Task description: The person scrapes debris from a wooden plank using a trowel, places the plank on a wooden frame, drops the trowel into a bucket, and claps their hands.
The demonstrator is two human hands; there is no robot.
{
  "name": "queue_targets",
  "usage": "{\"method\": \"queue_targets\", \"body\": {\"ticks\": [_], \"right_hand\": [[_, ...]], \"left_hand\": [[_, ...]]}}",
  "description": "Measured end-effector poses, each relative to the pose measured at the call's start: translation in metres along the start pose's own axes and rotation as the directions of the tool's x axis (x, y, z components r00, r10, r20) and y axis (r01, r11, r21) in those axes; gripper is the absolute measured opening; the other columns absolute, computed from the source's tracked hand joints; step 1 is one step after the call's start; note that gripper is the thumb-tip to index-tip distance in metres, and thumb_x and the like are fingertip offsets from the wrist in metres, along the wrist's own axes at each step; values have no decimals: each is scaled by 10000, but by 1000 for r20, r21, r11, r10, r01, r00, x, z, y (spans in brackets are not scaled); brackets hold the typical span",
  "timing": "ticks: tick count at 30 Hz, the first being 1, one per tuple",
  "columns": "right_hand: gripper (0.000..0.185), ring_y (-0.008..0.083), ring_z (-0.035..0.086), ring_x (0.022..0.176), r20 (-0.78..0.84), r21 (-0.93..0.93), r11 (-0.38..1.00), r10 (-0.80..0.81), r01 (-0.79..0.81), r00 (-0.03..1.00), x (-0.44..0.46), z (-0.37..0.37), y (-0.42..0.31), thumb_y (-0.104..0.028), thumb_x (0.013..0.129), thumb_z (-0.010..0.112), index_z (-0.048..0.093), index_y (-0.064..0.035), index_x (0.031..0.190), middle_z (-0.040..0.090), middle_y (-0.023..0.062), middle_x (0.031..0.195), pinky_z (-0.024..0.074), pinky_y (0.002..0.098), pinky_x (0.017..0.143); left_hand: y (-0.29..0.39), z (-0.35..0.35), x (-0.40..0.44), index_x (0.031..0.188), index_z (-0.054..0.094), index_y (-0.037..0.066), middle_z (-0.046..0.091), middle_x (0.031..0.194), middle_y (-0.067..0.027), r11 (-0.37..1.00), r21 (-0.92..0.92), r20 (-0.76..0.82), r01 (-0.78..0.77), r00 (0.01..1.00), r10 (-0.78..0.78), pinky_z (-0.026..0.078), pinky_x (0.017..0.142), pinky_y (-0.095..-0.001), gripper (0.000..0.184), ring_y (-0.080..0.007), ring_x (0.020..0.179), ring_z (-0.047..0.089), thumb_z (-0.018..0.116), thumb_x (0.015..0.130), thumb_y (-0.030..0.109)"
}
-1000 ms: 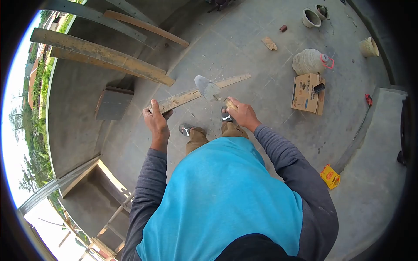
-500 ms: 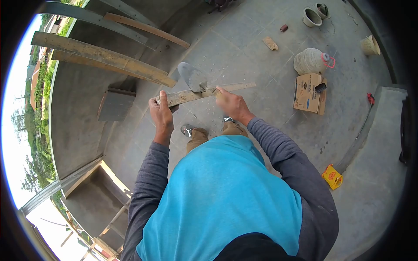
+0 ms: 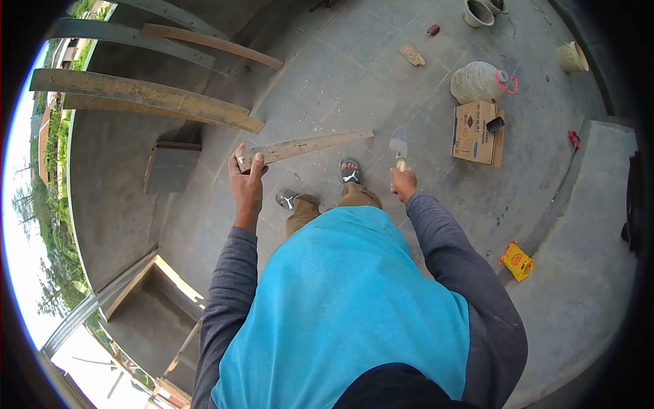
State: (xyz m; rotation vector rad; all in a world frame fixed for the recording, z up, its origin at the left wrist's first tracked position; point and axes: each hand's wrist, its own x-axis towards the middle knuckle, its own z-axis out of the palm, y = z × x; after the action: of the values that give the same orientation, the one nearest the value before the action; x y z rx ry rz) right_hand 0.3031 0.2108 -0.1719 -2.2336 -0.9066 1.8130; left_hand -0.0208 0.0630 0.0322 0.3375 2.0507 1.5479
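Observation:
A long, narrow wooden board (image 3: pixel 306 144) stretches to the right from my left hand (image 3: pixel 247 183), which grips its near end with the thumb on top. My right hand (image 3: pixel 404 183) is closed around the light handle of a trowel (image 3: pixel 399 143). The trowel's grey blade points away from me, to the right of the board's far end and apart from it. Below the board, my sandalled feet stand on the grey tiled floor (image 3: pixel 327 184).
Wooden planks (image 3: pixel 150 93) jut in at the upper left. To the right are a cardboard box (image 3: pixel 474 133), a large dusty bottle (image 3: pixel 477 82), a yellow packet (image 3: pixel 517 261) and a concrete ledge (image 3: pixel 579 204). Pots (image 3: pixel 478 13) stand farther back, near a wood scrap (image 3: pixel 411 55).
The trowel was against the board half a second ago. My right hand has moved it right, off the board, and its blade now points forward. My left hand still holds the board.

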Motion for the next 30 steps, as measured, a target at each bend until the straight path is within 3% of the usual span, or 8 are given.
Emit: {"method": "queue_targets", "body": {"ticks": [4, 6, 10, 15, 18, 24, 27, 30], "right_hand": [[367, 148, 557, 557, -20, 75, 988, 139, -137, 990, 3, -33, 29, -182, 835, 638, 528, 7, 1129, 576, 68, 747, 442, 327, 411], [382, 146, 558, 540, -17, 54, 994, -96, 97, 995, -24, -37, 27, -205, 836, 627, 526, -5, 1146, 584, 69, 743, 454, 335, 421], [338, 154, 558, 517, -14, -26, 997, -68, 68, 998, -19, -29, 28, -229, 843, 617, 561, -22, 1103, 600, 74, 743, 447, 332, 416], [388, 180, 594, 522, 148, -268, 937, -191, 225, 970, -32, -8, 14, -305, 860, 639, 602, -19, 1120, 642, 98, 764, 460, 337, 434], [470, 179, 607, 529, 349, -216, 919, -244, 331, 905, -64, 15, -12, -348, 882, 629, 592, -24, 1219, 642, 94, 741, 474, 340, 450], [454, 158, 597, 512, 395, -237, 852, -354, 466, 848, -37, 58, -7, -373, 909, 591, 625, -57, 1233, 648, 82, 739, 483, 318, 465], [437, 159, 581, 497, 378, -251, 930, -161, 269, 912, -49, 52, -45, -378, 898, 595, 648, -68, 1203, 643, 77, 731, 471, 316, 456], [408, 147, 559, 482, 463, -264, 890, -222, 372, 858, -53, 60, -56, -377, 901, 590, 654, -63, 1153, 619, 65, 698, 443, 314, 425]], "left_hand": [[-35, 14, 3, 1451, 363, 10, 582, 1188, -115, 999, -42, 253, -32, 967, 42, 498, 954, -331, 750, -198, 1065, 609, 781, 855, 189], [-42, 28, 0, 1475, 323, 9, 521, 1281, -142, 998, -61, 282, 3, 959, 15, 464, 996, -334, 802, -209, 1149, 560, 788, 849, 198], [-58, 45, -1, 1543, 210, 37, 317, 1529, -208, 1000, -30, 369, -5, 929, 16, 377, 1104, -377, 893, -260, 1367, 409, 747, 888, 321], [-72, 47, 15, 1480, 332, 49, 435, 1419, -188, 939, -287, 182, 189, 973, -140, 428, 1072, -441, 800, -300, 1282, 497, 464, 956, 638], [-44, 30, 12, 1401, 427, 38, 524, 1273, -150, 940, -315, 53, 129, 992, -118, 504, 992, -404, 812, -264, 1166, 579, 462, 919, 691], [22, -56, -2, 1356, 425, -10, 544, 1245, -178, 950, -307, -154, 53, 982, -105, 552, 937, -441, 868, -312, 1110, 621, 357, 924, 740], [46, -95, -15, 1328, 434, -24, 552, 1232, -207, 955, -296, -281, -25, 958, -62, 578, 896, -466, 871, -333, 1102, 630, 334, 927, 742], [49, -119, -19, 1302, 452, -21, 563, 1220, -253, 954, -281, -362, -105, 932, -4, 590, 877, -483, 871, -354, 1119, 625, 322, 922, 752]]}}
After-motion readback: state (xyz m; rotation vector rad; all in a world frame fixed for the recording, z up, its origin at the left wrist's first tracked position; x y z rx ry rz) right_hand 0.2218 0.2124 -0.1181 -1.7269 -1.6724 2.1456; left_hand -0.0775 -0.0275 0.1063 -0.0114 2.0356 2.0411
